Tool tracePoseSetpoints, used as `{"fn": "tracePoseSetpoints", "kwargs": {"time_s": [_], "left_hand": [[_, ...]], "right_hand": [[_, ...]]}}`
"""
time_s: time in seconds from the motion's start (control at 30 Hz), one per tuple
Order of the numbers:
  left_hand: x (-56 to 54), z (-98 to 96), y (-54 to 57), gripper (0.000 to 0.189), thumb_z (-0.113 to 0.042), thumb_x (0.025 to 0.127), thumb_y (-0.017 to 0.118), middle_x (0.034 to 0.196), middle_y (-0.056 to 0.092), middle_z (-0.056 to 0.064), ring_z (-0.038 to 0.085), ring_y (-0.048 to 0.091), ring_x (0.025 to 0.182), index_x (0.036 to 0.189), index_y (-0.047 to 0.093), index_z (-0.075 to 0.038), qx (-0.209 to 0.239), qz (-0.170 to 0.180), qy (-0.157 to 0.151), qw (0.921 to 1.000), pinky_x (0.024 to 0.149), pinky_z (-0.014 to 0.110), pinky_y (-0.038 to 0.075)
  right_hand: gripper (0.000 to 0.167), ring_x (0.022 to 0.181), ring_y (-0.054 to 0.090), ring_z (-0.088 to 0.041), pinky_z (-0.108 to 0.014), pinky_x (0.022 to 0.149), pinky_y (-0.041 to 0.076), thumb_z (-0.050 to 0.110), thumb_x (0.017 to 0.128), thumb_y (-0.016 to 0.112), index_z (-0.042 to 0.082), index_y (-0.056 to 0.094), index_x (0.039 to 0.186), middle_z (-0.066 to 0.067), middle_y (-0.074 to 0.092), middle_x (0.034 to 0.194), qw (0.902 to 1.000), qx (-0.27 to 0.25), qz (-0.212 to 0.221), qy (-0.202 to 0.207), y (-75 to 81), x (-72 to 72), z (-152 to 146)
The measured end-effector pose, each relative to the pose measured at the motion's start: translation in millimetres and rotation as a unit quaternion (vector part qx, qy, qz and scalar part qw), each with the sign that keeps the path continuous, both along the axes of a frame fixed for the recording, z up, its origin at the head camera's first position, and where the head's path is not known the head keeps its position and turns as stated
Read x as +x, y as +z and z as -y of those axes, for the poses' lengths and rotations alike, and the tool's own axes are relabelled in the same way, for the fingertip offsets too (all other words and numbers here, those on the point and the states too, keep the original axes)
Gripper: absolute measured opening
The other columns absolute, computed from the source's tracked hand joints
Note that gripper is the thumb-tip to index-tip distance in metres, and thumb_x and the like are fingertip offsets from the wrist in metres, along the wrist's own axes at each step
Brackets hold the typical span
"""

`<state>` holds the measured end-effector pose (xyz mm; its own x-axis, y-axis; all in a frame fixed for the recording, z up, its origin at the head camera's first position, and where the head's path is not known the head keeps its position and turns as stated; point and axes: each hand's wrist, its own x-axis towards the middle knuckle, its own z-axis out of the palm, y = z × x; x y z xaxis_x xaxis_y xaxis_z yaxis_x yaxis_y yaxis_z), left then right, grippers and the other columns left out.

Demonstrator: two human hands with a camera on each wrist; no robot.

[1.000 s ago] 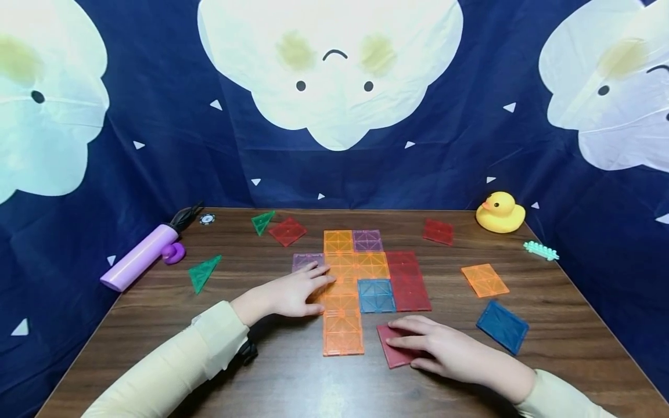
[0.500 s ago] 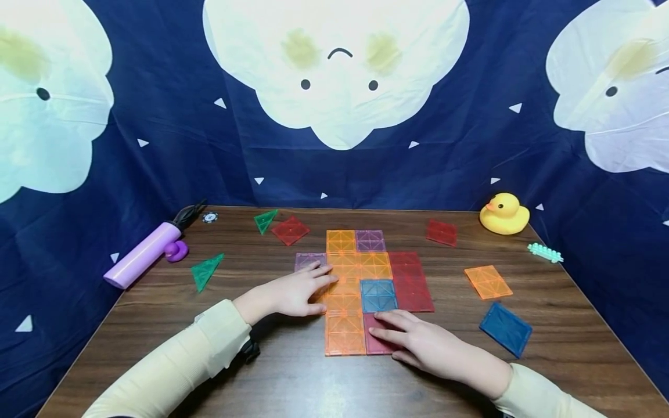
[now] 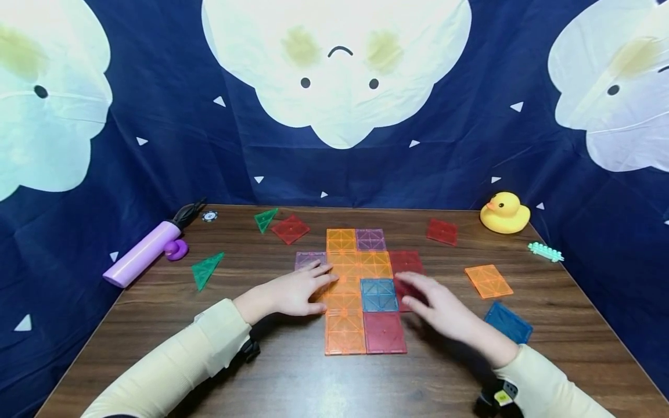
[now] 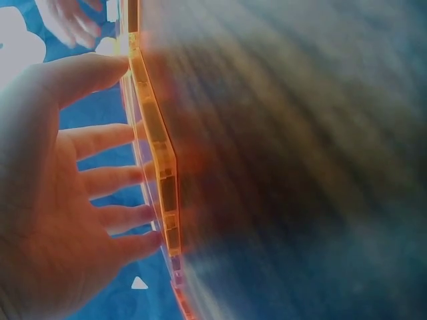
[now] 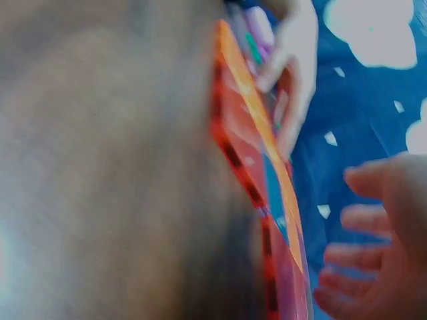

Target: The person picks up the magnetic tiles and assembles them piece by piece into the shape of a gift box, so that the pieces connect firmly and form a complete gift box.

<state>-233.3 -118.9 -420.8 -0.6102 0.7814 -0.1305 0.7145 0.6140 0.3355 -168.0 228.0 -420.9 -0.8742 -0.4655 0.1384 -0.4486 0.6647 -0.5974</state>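
Flat translucent magnetic tiles lie together on the table: a column of orange tiles point(image 3: 345, 335), a blue tile point(image 3: 378, 295), purple tiles point(image 3: 370, 239) and a dark red square tile point(image 3: 385, 333) at the near right. My left hand point(image 3: 298, 291) rests with spread fingers on the left edge of the orange column; the left wrist view shows its fingertips point(image 4: 143, 175) along that edge. My right hand point(image 3: 444, 303) hovers over the red tiles point(image 3: 407, 262) right of the blue one, fingers loosely extended and holding nothing. In the right wrist view it stands apart from the tiles.
To the right lie a loose orange tile point(image 3: 489, 281), a blue tile point(image 3: 509, 323) and a red tile point(image 3: 442, 231), near a rubber duck point(image 3: 504, 213). Green triangle tiles point(image 3: 207, 270), a red tile point(image 3: 290, 230) and a lilac cylinder point(image 3: 142, 253) are at the left.
My right hand slid the dark red square tile left against the orange column, below the blue tile. It then let go and moved up and right. My left hand stayed put.
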Motion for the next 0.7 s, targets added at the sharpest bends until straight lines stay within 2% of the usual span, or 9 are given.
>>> {"fn": "tracePoseSetpoints", "kwargs": {"time_s": [0.07, 0.17, 0.23, 0.33, 0.4, 0.5, 0.6, 0.63, 0.7], "left_hand": [[-0.1, -0.3, -0.5, 0.068, -0.037, 0.098, 0.066, 0.162, 0.029, 0.024, 0.05, 0.021, 0.148, 0.155, 0.043, -0.006, -0.005, -0.004, 0.001, 1.0, 0.117, 0.058, 0.025], [-0.2, -0.9, -0.7, 0.068, -0.037, 0.097, 0.066, 0.162, 0.029, 0.024, 0.05, 0.022, 0.148, 0.155, 0.044, -0.007, -0.008, -0.006, 0.002, 0.9999, 0.117, 0.058, 0.026], [0.4, -1.1, 0.4, 0.068, -0.036, 0.097, 0.066, 0.161, 0.029, 0.025, 0.05, 0.022, 0.148, 0.154, 0.044, -0.005, -0.008, -0.004, 0.001, 1.0, 0.117, 0.058, 0.026], [1.3, -1.5, 1.7, 0.068, -0.033, 0.096, 0.067, 0.16, 0.03, 0.027, 0.052, 0.022, 0.147, 0.153, 0.044, -0.003, -0.001, 0.001, 0.0, 1.0, 0.117, 0.059, 0.026], [1.7, -1.7, 2.1, 0.068, -0.032, 0.097, 0.067, 0.161, 0.03, 0.027, 0.052, 0.022, 0.147, 0.153, 0.044, -0.003, 0.0, 0.004, 0.001, 1.0, 0.117, 0.058, 0.025], [1.6, -2.0, 1.4, 0.068, -0.032, 0.097, 0.066, 0.161, 0.029, 0.026, 0.052, 0.021, 0.147, 0.153, 0.043, -0.003, -0.001, 0.008, 0.004, 1.0, 0.117, 0.059, 0.026], [1.7, -2.2, 1.4, 0.068, -0.032, 0.097, 0.066, 0.161, 0.028, 0.026, 0.052, 0.02, 0.147, 0.153, 0.043, -0.003, -0.001, 0.012, 0.005, 0.9999, 0.117, 0.059, 0.025], [1.6, -2.2, 1.5, 0.068, -0.032, 0.097, 0.066, 0.162, 0.028, 0.026, 0.052, 0.02, 0.147, 0.153, 0.043, -0.003, -0.002, 0.013, 0.005, 0.9999, 0.117, 0.059, 0.025], [0.9, -2.3, 1.6, 0.068, -0.033, 0.097, 0.066, 0.161, 0.029, 0.026, 0.052, 0.02, 0.147, 0.153, 0.044, -0.002, 0.0, 0.012, 0.004, 0.9999, 0.117, 0.059, 0.025]], "right_hand": [[0.05, 0.139, 0.044, -0.042, -0.061, 0.111, 0.034, 0.019, 0.105, 0.057, 0.0, 0.046, 0.15, -0.024, 0.049, 0.149, 0.9965, -0.033, 0.047, -0.061, 3.0, -9.8, -7], [0.054, 0.141, 0.038, -0.046, -0.063, 0.112, 0.03, 0.023, 0.108, 0.051, -0.001, 0.036, 0.155, -0.03, 0.042, 0.152, 0.9799, -0.083, 0.13, -0.126, 6.0, -20.6, -16], [0.056, 0.142, 0.035, -0.047, -0.063, 0.113, 0.029, 0.022, 0.109, 0.048, -0.003, 0.031, 0.156, -0.032, 0.037, 0.155, 0.9682, -0.117, 0.17, -0.142, 5.9, -25.5, -20], [0.057, 0.143, 0.033, -0.046, -0.06, 0.115, 0.029, 0.017, 0.109, 0.047, -0.005, 0.026, 0.157, -0.032, 0.031, 0.157, 0.9476, -0.182, 0.22, -0.143, 4.8, -30.0, -22], [0.057, 0.144, 0.032, -0.045, -0.056, 0.116, 0.029, 0.014, 0.108, 0.045, -0.005, 0.024, 0.158, -0.032, 0.027, 0.158, 0.9268, -0.238, 0.248, -0.152, 4.7, -32.1, -21], [0.057, 0.14, 0.036, -0.04, -0.046, 0.116, 0.033, 0.01, 0.107, 0.04, -0.004, 0.021, 0.159, -0.031, 0.028, 0.155, 0.8866, -0.319, 0.282, -0.181, 6.1, -34.2, -18], [0.058, 0.13, 0.043, -0.031, -0.04, 0.109, 0.038, 0.006, 0.105, 0.039, -0.002, 0.021, 0.16, -0.025, 0.034, 0.145, 0.8481, -0.384, 0.296, -0.214, 8.0, -35.8, -16], [0.058, 0.126, 0.044, -0.028, -0.039, 0.107, 0.039, 0.005, 0.105, 0.039, -0.001, 0.021, 0.16, -0.021, 0.035, 0.143, 0.8399, -0.397, 0.298, -0.219, 8.6, -36.3, -16], [0.057, 0.122, 0.046, -0.025, -0.04, 0.108, 0.039, 0.003, 0.105, 0.04, -0.002, 0.022, 0.159, -0.02, 0.037, 0.141, 0.8303, -0.419, 0.294, -0.219, 9.1, -37.3, -15]]}}
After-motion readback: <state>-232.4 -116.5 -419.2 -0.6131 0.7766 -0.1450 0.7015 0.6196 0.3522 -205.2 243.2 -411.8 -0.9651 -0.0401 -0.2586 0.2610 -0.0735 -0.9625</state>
